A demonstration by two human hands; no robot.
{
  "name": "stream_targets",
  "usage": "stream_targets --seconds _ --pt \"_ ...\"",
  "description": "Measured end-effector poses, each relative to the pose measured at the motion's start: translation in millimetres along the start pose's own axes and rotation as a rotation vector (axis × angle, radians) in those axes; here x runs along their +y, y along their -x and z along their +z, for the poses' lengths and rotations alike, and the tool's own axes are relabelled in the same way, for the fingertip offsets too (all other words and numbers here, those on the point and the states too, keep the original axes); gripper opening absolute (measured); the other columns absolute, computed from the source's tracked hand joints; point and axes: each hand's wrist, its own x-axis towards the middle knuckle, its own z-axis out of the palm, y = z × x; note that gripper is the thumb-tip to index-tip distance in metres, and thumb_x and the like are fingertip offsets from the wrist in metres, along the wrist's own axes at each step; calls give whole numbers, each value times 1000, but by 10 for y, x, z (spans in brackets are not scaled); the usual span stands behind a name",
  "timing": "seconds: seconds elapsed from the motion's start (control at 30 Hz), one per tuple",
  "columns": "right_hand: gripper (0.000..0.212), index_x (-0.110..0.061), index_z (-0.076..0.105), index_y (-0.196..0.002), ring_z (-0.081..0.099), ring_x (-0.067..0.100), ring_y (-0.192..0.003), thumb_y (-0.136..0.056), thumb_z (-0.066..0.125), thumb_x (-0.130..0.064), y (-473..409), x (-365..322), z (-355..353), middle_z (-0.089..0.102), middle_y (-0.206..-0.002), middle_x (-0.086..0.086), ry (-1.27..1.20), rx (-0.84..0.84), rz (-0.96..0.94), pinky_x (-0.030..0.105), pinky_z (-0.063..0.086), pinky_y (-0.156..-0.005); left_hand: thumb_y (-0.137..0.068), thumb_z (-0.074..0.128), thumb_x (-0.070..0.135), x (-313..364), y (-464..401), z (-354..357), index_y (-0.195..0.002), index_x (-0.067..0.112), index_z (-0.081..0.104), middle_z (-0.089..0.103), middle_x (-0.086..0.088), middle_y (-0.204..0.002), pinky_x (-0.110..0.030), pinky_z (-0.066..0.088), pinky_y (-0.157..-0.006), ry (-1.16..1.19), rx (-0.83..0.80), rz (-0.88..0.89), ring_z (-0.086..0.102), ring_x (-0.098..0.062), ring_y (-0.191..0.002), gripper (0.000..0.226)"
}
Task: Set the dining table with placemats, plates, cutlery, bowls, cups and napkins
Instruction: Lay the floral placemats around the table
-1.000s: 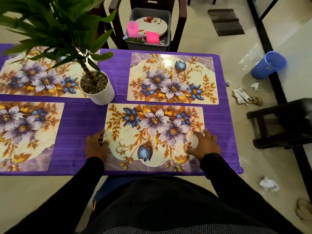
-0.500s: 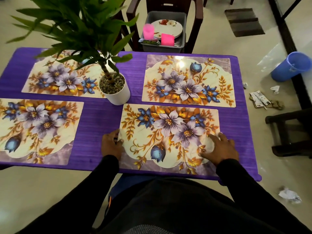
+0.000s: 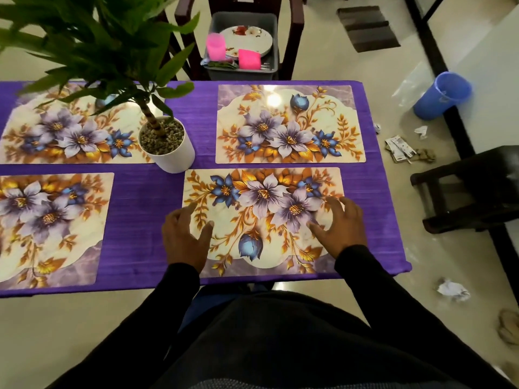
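Observation:
Several floral placemats lie on the purple table (image 3: 140,214). The near right placemat (image 3: 261,220) is in front of me. My left hand (image 3: 185,237) is over its left edge, fingers spread and loose. My right hand (image 3: 342,226) is over its right part, fingers spread, holding nothing. Other placemats lie at the far right (image 3: 290,124), far left (image 3: 64,130) and near left (image 3: 47,226). Beyond the table a grey bin (image 3: 244,43) on a chair holds a floral plate (image 3: 248,40), two pink cups (image 3: 215,46) and some cutlery.
A white pot with a green plant (image 3: 168,144) stands mid-table between the placemats. A dark stool (image 3: 471,189) stands right of the table. A blue bucket (image 3: 442,95) and paper scraps lie on the floor at right.
Both hands have lifted slightly and opened, fingers spreading over the near right placemat. The view has shifted a little, so the table sits further right in the frame.

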Motion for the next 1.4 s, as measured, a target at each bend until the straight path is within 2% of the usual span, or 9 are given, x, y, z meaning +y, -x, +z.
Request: stream_targets --seconds 0.13,0.33,0.47,0.6,0.73,0.9,1.07,1.23,1.4 --pt "72 -20 42 -146 33 29 -138 -86 69 -51 148 -127 -95 41 -151 8 -79 -1 -37 46 38 -110 -84 80 36 194 40 53 -140 15 55 52 -16 -142 -51 44 -101 17 -85 138 46 -35 -130 65" --pt "64 -22 42 -145 39 25 -133 -91 65 -48 403 -147 -241 46 -146 5 -80 -78 -19 40 39 -107 -86 78 29 408 63 318 -139 19 57 51 -13 -145 -49 38 -110 80 -312 120 45 -34 -134 58" --pt "63 -24 44 -145 39 24 -133 -91 66 -46 490 86 -288 49 -144 4 -136 -82 27 41 40 -108 -86 77 28 662 125 481 -137 17 58 50 -13 -144 -46 35 -113 118 -414 116 42 -34 -135 56" --pt "64 -26 42 -145 40 24 -135 -90 67 -48 470 411 -364 46 -147 2 -181 -96 105 39 37 -109 -86 77 31 1041 310 591 -136 21 57 49 -7 -144 -42 37 -111 159 -461 214 42 -27 -134 54" --pt "65 -24 45 -145 39 25 -138 -88 69 -45 241 858 -513 47 -148 4 -211 -42 50 36 33 -113 -87 77 32 1427 496 860 -134 26 59 48 -2 -144 -31 35 -106 155 -528 255 42 -20 -134 51" --pt "63 -22 49 -141 50 22 -127 -87 71 -45 -171 1464 -823 53 -140 3 -344 -27 -65 35 43 -107 -85 76 31 1982 768 1302 -126 19 67 58 -8 -135 -28 34 -102 129 -436 191 49 -23 -128 44" --pt "60 -24 47 -142 52 20 -124 -90 69 -43 -652 1896 -1084 51 -141 1 -333 -173 -227 40 48 -104 -86 77 26 2492 1050 1644 -129 18 66 59 -7 -131 -50 51 -97 167 -314 78 53 -25 -124 45" --pt "57 -24 50 -139 55 21 -123 -89 71 -41 -952 1888 -1307 53 -141 2 -312 -246 -373 41 50 -102 -89 75 28 2784 1194 1659 -129 22 65 60 -6 -130 -42 51 -96 196 -154 -25 55 -22 -122 41" --pt "54 -24 53 -136 56 21 -120 -88 72 -39 -1117 1852 -1520 56 -136 3 -245 -276 -470 35 50 -98 -87 78 23 2981 1271 1874 -128 16 66 64 -7 -128 -24 39 -98 230 -169 -82 56 -23 -119 43"
